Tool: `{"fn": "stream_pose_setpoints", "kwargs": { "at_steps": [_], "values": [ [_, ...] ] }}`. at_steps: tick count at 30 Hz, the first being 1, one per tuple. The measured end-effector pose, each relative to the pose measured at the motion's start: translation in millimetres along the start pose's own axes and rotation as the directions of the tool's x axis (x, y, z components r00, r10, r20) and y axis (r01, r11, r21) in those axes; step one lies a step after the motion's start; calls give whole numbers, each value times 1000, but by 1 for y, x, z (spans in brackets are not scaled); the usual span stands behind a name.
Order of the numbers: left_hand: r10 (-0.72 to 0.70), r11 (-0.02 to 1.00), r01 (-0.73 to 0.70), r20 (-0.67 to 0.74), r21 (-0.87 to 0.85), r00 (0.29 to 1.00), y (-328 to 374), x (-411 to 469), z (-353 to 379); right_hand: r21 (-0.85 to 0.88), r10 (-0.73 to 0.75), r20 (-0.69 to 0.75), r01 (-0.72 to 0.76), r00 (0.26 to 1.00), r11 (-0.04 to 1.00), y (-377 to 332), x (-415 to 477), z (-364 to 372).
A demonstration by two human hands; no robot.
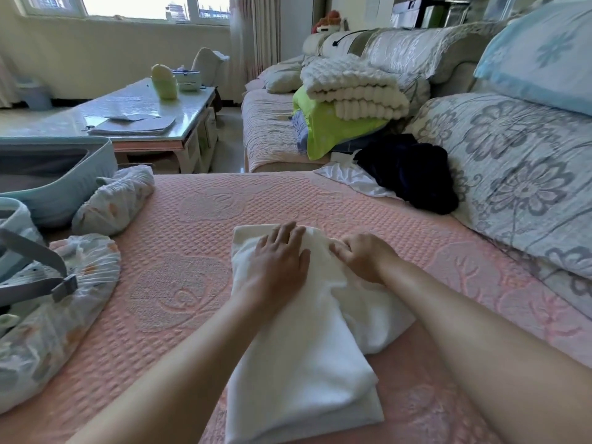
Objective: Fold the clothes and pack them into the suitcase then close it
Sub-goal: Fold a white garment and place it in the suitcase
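A white garment lies partly folded in a long strip on the pink quilted bed cover. My left hand presses flat on its far end with straight fingers. My right hand sits beside it with curled fingers pinching a fold of the same cloth. A light blue suitcase stands open at the left edge, its grey strap crossing a floral printed garment. A rolled floral garment lies next to the suitcase. A dark navy garment and a white one are heaped at the right.
Floral grey-blue cushions line the right side. A sofa beyond holds a stack of a cream blanket and lime green cloth. A glass-topped coffee table with papers stands at the back left.
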State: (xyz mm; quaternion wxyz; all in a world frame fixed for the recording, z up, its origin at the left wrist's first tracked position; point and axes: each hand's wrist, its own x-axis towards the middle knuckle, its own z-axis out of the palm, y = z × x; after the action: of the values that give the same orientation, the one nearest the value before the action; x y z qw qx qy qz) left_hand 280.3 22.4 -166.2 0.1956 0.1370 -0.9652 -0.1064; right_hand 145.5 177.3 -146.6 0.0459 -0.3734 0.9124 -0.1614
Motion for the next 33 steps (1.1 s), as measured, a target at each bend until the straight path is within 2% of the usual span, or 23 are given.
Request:
{"fn": "stream_pose_setpoints", "kwargs": {
  "at_steps": [2,4,6,9,11,13,14,17,19,23,26,28,30,32,33],
  "values": [
    [12,1000,-12,4,-15,1000,3,-7,6,-181,27,-82,-41,996,983,8,-5,-10],
    [9,999,-18,187,48,982,0,-11,12,-388,60,-107,-97,992,916,14,-12,-15],
    [-18,986,-43,365,159,931,-1,-10,14,-530,55,-112,-106,992,841,17,-17,-14],
    [-64,978,-40,475,204,878,5,-1,9,-628,8,-60,-44,998,777,9,-22,-7],
    [-99,976,-10,489,216,867,16,3,4,-563,-82,-15,60,997,824,-1,-27,-4],
    [-70,974,-30,430,223,900,28,-5,1,-433,-191,-26,161,981,887,-12,-36,-1],
    [-27,974,-62,380,219,924,34,-11,1,-350,-201,-15,183,979,919,-16,-42,2],
    [79,974,-135,284,181,956,48,-33,-1,-188,-70,186,106,980,976,-16,-61,15],
    [72,976,-134,329,170,942,58,-43,-2,-206,22,287,40,958,978,-7,-73,22],
    [62,963,-190,528,192,847,81,-67,4,-290,115,292,-26,949,957,13,-94,22],
    [71,955,-221,572,196,817,86,-76,5,-187,137,328,-78,935,979,18,-110,11],
    [62,954,-218,575,207,816,89,-74,0,7,144,247,-150,958,989,25,-116,0],
    [119,947,-255,527,194,841,94,-71,-5,132,223,68,-230,973,964,35,-119,-13],
    [254,920,-351,411,178,876,101,-68,-7,89,352,-40,-347,935,934,46,-119,-23],
    [327,899,-403,349,173,878,107,-66,-6,51,415,-35,-413,909,909,52,-119,-26]
  ]
}}
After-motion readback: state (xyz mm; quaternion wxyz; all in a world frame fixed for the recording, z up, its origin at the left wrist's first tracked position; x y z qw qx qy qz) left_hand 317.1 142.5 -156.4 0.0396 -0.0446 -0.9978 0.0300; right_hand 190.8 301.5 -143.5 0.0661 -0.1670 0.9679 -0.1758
